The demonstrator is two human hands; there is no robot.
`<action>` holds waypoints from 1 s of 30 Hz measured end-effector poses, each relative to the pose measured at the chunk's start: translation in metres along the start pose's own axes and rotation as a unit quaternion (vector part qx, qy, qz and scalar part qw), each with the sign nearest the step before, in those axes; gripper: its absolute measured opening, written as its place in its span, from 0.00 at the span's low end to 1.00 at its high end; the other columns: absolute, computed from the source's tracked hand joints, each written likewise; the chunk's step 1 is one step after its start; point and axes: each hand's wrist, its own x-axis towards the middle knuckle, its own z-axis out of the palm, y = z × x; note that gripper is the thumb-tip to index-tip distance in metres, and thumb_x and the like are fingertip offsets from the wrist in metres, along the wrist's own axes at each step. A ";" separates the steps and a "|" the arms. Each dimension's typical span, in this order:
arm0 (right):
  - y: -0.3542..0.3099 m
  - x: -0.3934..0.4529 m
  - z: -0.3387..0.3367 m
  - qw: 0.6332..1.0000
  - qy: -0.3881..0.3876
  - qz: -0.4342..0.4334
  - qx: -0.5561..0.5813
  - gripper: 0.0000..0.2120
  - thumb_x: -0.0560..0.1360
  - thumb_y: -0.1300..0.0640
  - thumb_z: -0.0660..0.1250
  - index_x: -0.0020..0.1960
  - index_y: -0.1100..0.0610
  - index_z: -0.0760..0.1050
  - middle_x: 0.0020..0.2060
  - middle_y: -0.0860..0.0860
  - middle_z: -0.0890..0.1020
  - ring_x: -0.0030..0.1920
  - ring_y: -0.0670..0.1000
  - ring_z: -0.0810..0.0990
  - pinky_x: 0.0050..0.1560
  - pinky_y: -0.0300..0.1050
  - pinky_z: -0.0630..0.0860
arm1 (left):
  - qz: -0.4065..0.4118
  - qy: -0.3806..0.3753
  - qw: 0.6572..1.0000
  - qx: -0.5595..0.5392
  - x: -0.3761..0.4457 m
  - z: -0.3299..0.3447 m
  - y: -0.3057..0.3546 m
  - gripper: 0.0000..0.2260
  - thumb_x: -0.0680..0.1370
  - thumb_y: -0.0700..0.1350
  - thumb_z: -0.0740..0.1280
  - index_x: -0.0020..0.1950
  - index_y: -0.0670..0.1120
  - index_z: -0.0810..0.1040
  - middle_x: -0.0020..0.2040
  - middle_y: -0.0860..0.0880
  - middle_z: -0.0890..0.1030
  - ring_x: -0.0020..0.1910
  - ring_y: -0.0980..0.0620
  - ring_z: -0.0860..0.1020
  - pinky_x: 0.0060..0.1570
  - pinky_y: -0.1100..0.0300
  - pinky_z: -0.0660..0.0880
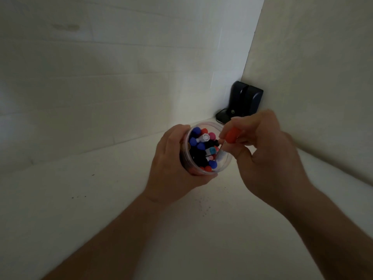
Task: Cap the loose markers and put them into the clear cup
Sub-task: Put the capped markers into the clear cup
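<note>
Both hands grip: left hand (171, 164) the nearly full clear cup (227, 158), right hand (260, 146) lowering 1 capped orange marker (232, 135) in, likely among the last.

Crowded cup (226, 160) (gap at right rim)

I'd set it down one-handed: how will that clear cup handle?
The clear cup is packed with markers, so probably heavy for its size. Its smooth wall may slip; the left hand wraps it while the right hand adds one.
</note>
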 end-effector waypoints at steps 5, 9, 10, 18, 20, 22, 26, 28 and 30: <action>0.001 -0.002 0.014 0.983 0.114 0.073 0.123 0.33 0.74 0.63 0.76 0.48 0.27 0.62 0.46 0.43 0.84 0.49 0.48 0.86 0.50 0.51 0.84 | -0.047 0.084 0.991 -0.097 0.003 -0.028 0.019 0.49 0.59 0.65 0.81 0.74 0.48 0.66 0.67 0.58 0.73 0.65 0.66 0.71 0.67 0.73 0.66; 0.000 0.013 0.013 0.988 0.112 0.066 0.081 0.29 0.75 0.61 0.76 0.53 0.34 0.61 0.48 0.47 0.83 0.47 0.49 0.85 0.49 0.52 0.84 | -0.071 0.034 0.989 -0.128 0.002 -0.038 0.029 0.50 0.61 0.62 0.81 0.77 0.51 0.64 0.69 0.60 0.74 0.68 0.65 0.72 0.68 0.63 0.74; -0.001 0.019 0.011 0.990 0.103 0.066 0.070 0.28 0.76 0.61 0.75 0.54 0.36 0.60 0.49 0.47 0.82 0.46 0.47 0.85 0.48 0.50 0.84 | -0.089 0.016 0.984 -0.156 0.002 -0.039 0.030 0.50 0.62 0.60 0.82 0.78 0.53 0.62 0.69 0.61 0.75 0.67 0.63 0.74 0.66 0.59 0.76; 0.003 0.064 -0.003 0.972 0.024 0.154 0.174 0.18 0.78 0.61 0.72 0.61 0.48 0.70 0.45 0.54 0.85 0.41 0.55 0.87 0.46 0.59 0.85 | -0.218 -0.162 0.850 -0.451 0.008 -0.039 0.030 0.33 0.71 0.55 0.74 0.73 0.48 0.68 0.62 0.43 0.82 0.58 0.40 0.82 0.58 0.36 0.79; 0.005 0.065 -0.001 0.944 0.096 0.178 0.260 0.17 0.78 0.65 0.71 0.60 0.50 0.69 0.44 0.56 0.85 0.42 0.57 0.87 0.47 0.59 0.85 | -0.253 -0.253 0.790 -0.498 0.007 -0.039 0.028 0.34 0.74 0.62 0.71 0.72 0.42 0.70 0.60 0.33 0.79 0.55 0.31 0.80 0.61 0.33 0.77; 0.008 0.063 -0.002 0.902 0.183 0.199 0.335 0.17 0.79 0.67 0.68 0.59 0.51 0.68 0.43 0.55 0.84 0.43 0.55 0.87 0.48 0.55 0.85 | -0.297 -0.289 0.763 -0.496 0.008 -0.043 0.033 0.27 0.80 0.62 0.63 0.65 0.40 0.76 0.53 0.34 0.81 0.47 0.38 0.82 0.53 0.47 0.81; 0.015 0.057 -0.008 0.845 0.278 0.214 0.403 0.17 0.80 0.68 0.65 0.64 0.54 0.65 0.46 0.56 0.82 0.44 0.52 0.85 0.50 0.50 0.83 | -0.366 -0.239 0.739 -0.513 0.012 -0.041 0.041 0.24 0.76 0.66 0.66 0.50 0.44 0.79 0.41 0.43 0.83 0.38 0.47 0.83 0.45 0.55 0.80; 0.019 0.055 -0.009 0.838 0.298 0.218 0.402 0.17 0.80 0.66 0.65 0.64 0.53 0.65 0.47 0.56 0.81 0.46 0.52 0.84 0.54 0.55 0.84 | -0.317 -0.221 0.768 -0.510 0.008 -0.040 0.046 0.25 0.73 0.64 0.71 0.55 0.43 0.76 0.42 0.44 0.82 0.38 0.48 0.82 0.43 0.55 0.81; 0.021 0.054 -0.010 0.832 0.307 0.221 0.406 0.16 0.81 0.66 0.65 0.63 0.53 0.65 0.45 0.54 0.82 0.47 0.51 0.84 0.56 0.58 0.83 | -0.274 -0.188 0.783 -0.525 0.011 -0.043 0.047 0.32 0.71 0.63 0.73 0.61 0.39 0.72 0.45 0.40 0.81 0.39 0.45 0.82 0.44 0.53 0.81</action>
